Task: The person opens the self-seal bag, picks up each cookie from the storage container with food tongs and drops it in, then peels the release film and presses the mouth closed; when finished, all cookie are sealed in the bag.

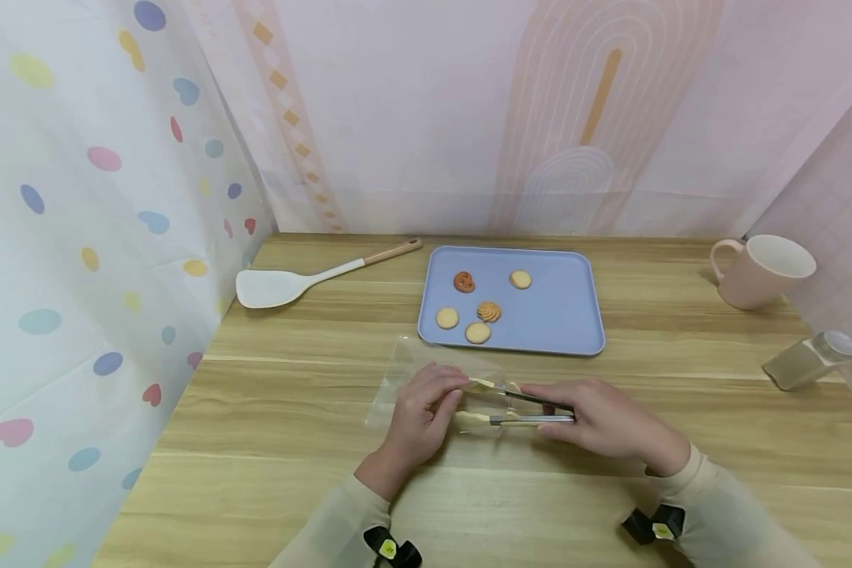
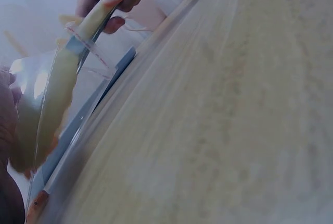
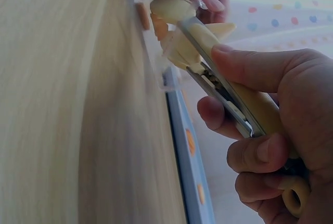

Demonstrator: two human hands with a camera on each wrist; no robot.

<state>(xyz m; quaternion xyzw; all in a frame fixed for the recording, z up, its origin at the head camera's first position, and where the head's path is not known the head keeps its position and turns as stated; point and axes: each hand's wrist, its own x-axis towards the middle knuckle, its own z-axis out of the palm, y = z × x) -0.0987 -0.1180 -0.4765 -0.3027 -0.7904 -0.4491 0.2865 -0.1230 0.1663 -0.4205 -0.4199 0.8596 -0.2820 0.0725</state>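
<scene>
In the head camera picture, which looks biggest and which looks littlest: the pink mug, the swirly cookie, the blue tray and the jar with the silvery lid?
Largest to smallest, as they look there:
1. Blue tray
2. Pink mug
3. Jar with the silvery lid
4. Swirly cookie, easily the tiniest

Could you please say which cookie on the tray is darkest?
The reddish-brown cookie near the back-left corner of the tray; the other four are lighter.
</scene>
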